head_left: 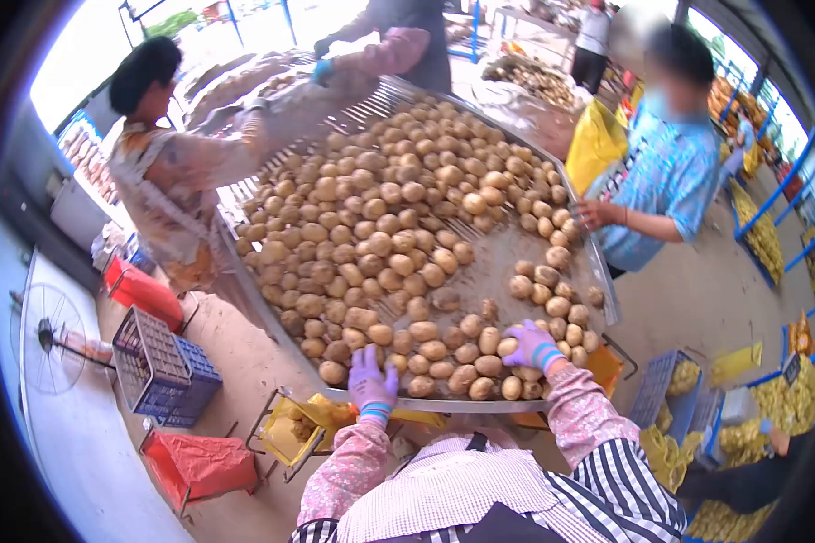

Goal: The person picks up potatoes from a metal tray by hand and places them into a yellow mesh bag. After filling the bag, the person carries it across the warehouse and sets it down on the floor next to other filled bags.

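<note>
Potatoes (371, 217) cover much of a slatted metal sorting table (498, 262). My left hand (371, 378), in a purple glove, rests at the near edge with its fingers spread, touching potatoes beside it. Further right, my right hand (532, 347), gloved the same way, lies over the near-right potatoes. Its fingers are stretched out against a potato (507, 347), and I see no firm grip on it. Between my hands, a band of potatoes (444, 369) lies along the near rim.
One person (172, 163) stands at the table's left, another (661, 163) at its right with a hand on the rim, and a third (407, 45) at the far end. Red bags (199, 462), a yellow bag (290, 425) on a frame and stacked crates (163, 366) surround the table.
</note>
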The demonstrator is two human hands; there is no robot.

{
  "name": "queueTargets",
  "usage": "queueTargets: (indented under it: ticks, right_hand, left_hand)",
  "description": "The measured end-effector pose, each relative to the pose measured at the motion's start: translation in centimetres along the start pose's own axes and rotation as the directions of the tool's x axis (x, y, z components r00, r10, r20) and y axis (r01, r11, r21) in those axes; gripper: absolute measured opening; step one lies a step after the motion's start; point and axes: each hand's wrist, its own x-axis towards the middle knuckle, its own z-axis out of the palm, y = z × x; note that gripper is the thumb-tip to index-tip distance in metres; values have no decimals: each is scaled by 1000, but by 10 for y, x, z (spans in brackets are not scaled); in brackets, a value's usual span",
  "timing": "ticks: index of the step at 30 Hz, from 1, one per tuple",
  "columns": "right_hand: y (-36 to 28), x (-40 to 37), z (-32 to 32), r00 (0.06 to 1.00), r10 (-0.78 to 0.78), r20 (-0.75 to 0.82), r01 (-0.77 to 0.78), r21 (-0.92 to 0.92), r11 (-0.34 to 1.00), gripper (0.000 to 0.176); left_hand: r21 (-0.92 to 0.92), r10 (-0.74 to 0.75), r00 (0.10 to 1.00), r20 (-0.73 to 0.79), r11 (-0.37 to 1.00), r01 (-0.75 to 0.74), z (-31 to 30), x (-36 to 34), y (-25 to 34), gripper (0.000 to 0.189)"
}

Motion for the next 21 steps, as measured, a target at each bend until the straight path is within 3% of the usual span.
queueTargets:
  ticks: [1, 2, 4, 5, 6, 7, 8, 10, 11, 12, 14, 16, 18, 20, 21]
  right_hand:
    - [9, 5, 1, 1000, 10, 29, -16, 207, 978, 66]
    - [14, 9, 1, 998, 19, 68, -45, 404, 914, 68]
    - [-14, -7, -10, 998, 65, 1, -35, 853, 521, 60]
    - [-36, -9, -18, 1000, 11, -10, 4, 906, 424, 59]
    - [-59, -11, -25, 999, -40, -19, 31, 948, 318, 58]
    - [-92, -18, -37, 991, -130, 10, 24, 966, 259, 57]
    - [-127, -23, -47, 975, -221, 36, 9, 980, 200, 57]
    - [-182, -12, -25, 930, -368, 11, 74, 974, 215, 59]
    - [-219, -21, -30, 893, -448, 50, 52, 975, 214, 62]
    - [-246, -18, -17, 881, -463, 103, 32, 961, 274, 64]
    - [-291, -13, 9, 829, -545, 127, -13, 978, 207, 62]
    - [-328, -17, 19, 777, -621, 102, -48, 993, 104, 56]
    - [-363, -21, 22, 685, -715, 142, -264, 963, -62, 50]
    - [-384, -17, 51, 704, -650, 285, -495, 853, -163, 46]
    - [-381, 0, 79, 652, -660, 373, -603, 783, -153, 46]
  left_hand:
    - [-108, 16, 997, 74, 994, -8, -5, 0, -10, 63]
    - [-185, 51, 997, 52, 982, -41, 5, -2, -28, 68]
    - [-256, 56, 992, -110, 963, -83, -1, -5, -37, 65]
    - [-260, 48, 991, -123, 962, -79, -4, -6, -40, 65]
    - [-378, 34, 992, -120, 922, -77, -11, -8, -40, 62]
    - [-491, 19, 993, -115, 868, -74, -19, -11, -38, 60]
    - [-675, -19, 999, 48, 736, 46, -43, -11, -26, 56]
    - [-851, -8, 984, 178, 501, 158, -49, -19, -26, 58]
    - [-917, -37, 955, 293, 273, 292, -64, -21, -23, 60]
    - [-913, -36, 913, 406, 24, 407, -82, -23, -20, 63]
    - [-855, -97, 860, 502, -208, 475, -99, -29, -47, 58]
    - [-846, -66, 881, 468, -322, 425, -106, -39, -92, 54]
    - [-846, -90, 896, 436, -380, 374, -111, -56, -126, 51]
    - [-785, -170, 850, 498, -505, 359, -144, -67, -128, 49]
    - [-789, -204, 844, 497, -511, 341, -144, -73, -138, 49]
